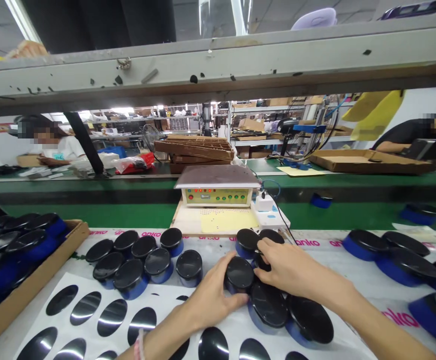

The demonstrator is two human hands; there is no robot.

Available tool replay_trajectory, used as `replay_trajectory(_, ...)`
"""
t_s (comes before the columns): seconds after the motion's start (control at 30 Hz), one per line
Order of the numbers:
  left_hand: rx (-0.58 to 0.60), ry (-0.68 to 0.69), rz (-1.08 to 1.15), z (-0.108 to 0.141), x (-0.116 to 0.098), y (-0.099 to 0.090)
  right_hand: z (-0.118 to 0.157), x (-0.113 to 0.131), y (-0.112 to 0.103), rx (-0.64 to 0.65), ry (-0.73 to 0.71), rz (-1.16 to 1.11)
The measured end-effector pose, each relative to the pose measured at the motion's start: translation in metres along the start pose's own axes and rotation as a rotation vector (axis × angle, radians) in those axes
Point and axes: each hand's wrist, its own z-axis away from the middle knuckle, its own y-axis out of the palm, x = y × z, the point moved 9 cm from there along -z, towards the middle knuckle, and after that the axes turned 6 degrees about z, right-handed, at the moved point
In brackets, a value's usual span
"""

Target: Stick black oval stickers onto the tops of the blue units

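My left hand (216, 292) curves around a round black-topped piece (239, 272), thumb on its near side and fingers along its far left. Reaching in from the right, my right hand (287, 262) has its fingers bent over another black-topped round piece (259, 261), mostly hidden beneath them. Two more such pieces stand just behind the fingers. Nearer me are a blue-sided round piece (268, 304) and a similar one (308, 320). Left of my hands, several more pieces (131, 276) stand grouped beside a white sheet of black oval stickers (85, 307).
A cardboard box (34, 280) of blue-and-black pieces stands at left, and more pieces (407, 265) at right. Behind the table runs a green conveyor (135, 212) carrying pieces. A control box (218, 192) sits ahead, under an overhead beam (240, 65). Two people are across the line.
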Motion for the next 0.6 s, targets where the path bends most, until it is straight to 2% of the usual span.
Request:
replay_trajectory(0.07,0.092,0.020,-0.011,0.002,-0.005,0.004,0.000,-0.001,0.002,0.010,-0.005,-0.024)
replay_trajectory(0.13,0.134,0.014,-0.040,0.005,-0.005,0.002,0.002,-0.005,0.003,0.039,-0.028,-0.064)
replay_trajectory(0.27,0.047,-0.060,-0.134,0.012,0.004,-0.024,0.013,-0.015,0.004,0.158,-0.075,-0.127)
replay_trajectory(0.37,0.016,-0.014,-0.203,0.016,0.005,-0.037,0.021,-0.020,0.006,0.215,-0.066,-0.133)
replay_trajectory(0.43,0.036,-0.033,-0.218,0.017,0.010,-0.037,0.023,-0.020,0.009,0.227,-0.055,-0.131)
replay_trajectory(0.53,0.021,-0.131,-0.215,0.011,0.020,-0.033,0.022,-0.019,0.017,0.211,-0.032,-0.124)
replay_trajectory(0.6,0.048,-0.119,-0.172,0.004,0.015,-0.022,0.023,-0.020,0.020,0.177,-0.014,-0.124)
